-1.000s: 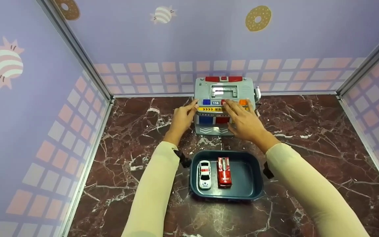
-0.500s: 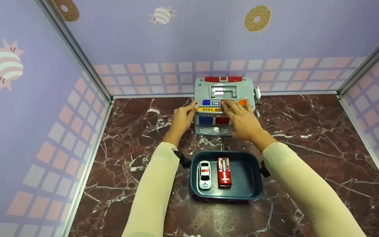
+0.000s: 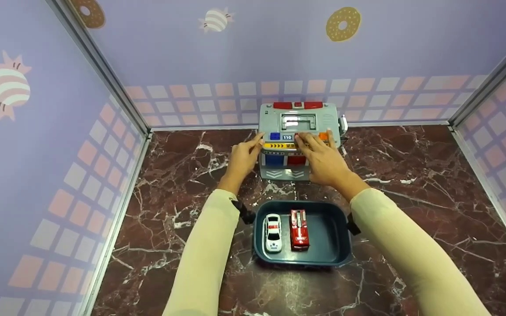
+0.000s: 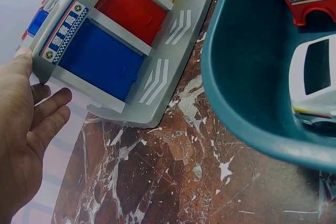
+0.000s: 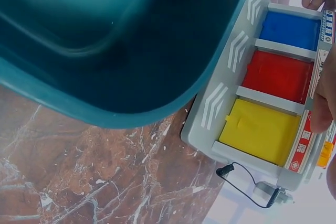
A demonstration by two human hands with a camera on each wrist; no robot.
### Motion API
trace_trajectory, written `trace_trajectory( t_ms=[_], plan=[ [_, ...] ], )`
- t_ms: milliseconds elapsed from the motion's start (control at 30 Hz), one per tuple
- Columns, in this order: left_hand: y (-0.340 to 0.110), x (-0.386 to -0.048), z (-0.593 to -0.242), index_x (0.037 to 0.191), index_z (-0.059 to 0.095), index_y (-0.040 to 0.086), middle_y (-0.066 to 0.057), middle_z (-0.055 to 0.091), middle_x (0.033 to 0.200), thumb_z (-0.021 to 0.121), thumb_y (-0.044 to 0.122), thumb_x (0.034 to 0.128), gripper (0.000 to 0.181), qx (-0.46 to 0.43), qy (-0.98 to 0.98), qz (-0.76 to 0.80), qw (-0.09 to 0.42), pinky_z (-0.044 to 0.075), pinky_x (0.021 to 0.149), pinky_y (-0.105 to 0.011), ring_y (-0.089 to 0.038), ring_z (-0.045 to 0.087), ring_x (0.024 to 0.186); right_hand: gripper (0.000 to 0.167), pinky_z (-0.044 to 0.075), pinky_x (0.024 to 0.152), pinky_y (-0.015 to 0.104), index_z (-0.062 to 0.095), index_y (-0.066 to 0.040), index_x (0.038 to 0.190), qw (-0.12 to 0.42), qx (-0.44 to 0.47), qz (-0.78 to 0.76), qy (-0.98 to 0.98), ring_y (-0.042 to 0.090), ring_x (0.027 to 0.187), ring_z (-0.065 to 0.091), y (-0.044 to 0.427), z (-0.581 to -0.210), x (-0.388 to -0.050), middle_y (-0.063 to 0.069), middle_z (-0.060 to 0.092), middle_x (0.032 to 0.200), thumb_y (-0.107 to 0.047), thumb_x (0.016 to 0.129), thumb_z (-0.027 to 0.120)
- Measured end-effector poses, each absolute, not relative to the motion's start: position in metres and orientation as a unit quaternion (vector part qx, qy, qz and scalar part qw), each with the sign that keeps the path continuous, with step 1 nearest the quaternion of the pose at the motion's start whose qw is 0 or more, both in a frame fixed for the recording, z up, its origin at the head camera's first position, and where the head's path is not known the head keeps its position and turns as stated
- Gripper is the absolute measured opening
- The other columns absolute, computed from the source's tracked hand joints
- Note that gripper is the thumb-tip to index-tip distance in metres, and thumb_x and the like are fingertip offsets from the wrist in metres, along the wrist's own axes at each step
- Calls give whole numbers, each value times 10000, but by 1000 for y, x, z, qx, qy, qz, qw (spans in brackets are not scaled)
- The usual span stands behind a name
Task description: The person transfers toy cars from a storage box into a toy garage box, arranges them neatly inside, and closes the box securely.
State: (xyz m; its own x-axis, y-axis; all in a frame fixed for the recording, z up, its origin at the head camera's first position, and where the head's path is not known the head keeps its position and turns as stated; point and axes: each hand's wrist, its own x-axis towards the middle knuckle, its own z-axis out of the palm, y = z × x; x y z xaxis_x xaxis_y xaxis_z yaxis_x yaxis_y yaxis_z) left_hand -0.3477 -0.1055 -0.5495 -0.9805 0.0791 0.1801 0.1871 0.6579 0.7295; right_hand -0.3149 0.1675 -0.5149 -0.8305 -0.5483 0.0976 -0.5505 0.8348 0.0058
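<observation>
A grey toy garage [image 3: 275, 118] stands against the back wall, with blue [image 4: 105, 59], red [image 5: 278, 75] and yellow [image 5: 260, 132] doors, all closed. On its roof are coloured buttons, a blue one [image 3: 275, 136] and an orange one [image 3: 323, 136] among them. My left hand [image 3: 242, 162] touches the garage's left front corner; in the left wrist view the lower fingers are loosely bent beside it. The right hand [image 3: 325, 162] rests on the right front of the roof, its fingertips over the red button, which they mostly cover.
A dark teal tray [image 3: 257, 259] sits in front of the garage, between the forearms. Inside lie a white toy police car [image 3: 273, 233] and a red toy fire truck [image 3: 299, 230]. A small handset with a coiled cord [image 5: 247, 195] hangs at the garage's right side.
The right hand has shifted slightly left, its fingertips now lower over the red button. The left hand, garage, tray and cars have stayed put.
</observation>
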Motion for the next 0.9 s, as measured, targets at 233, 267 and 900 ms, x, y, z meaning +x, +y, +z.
trace_trajectory(
  t_ms=[233, 267, 900],
  plan=[
    [-105, -348, -549, 1547, 665, 268, -232, 804, 1023, 593, 440, 1146, 442, -81, -905, -412, 71, 580, 1078, -513, -327, 718, 1012, 1122, 62, 1350, 746, 247, -71, 1765, 53, 289, 7, -956, 392, 1654, 353, 167, -515, -315, 173, 334, 1797, -174, 817, 836],
    [-105, -348, -549, 1549, 663, 266, -245, 794, 1010, 591, 439, 1147, 443, -82, -904, -413, 71, 579, 1082, -513, -326, 708, 1018, 1122, 64, 1351, 744, 254, -68, 1763, 56, 288, 8, -956, 392, 1652, 356, 167, -516, -315, 173, 340, 1793, -233, 836, 863],
    [-105, -348, -549, 1544, 668, 269, -180, 785, 1326, 593, 443, 1142, 443, -77, -905, -413, 70, 574, 1098, -519, -318, 713, 1034, 1170, 51, 1320, 799, 245, -81, 1769, 53, 286, -5, -957, 358, 1662, 344, 168, -514, -314, 155, 324, 1800, -183, 782, 866]
  ],
)
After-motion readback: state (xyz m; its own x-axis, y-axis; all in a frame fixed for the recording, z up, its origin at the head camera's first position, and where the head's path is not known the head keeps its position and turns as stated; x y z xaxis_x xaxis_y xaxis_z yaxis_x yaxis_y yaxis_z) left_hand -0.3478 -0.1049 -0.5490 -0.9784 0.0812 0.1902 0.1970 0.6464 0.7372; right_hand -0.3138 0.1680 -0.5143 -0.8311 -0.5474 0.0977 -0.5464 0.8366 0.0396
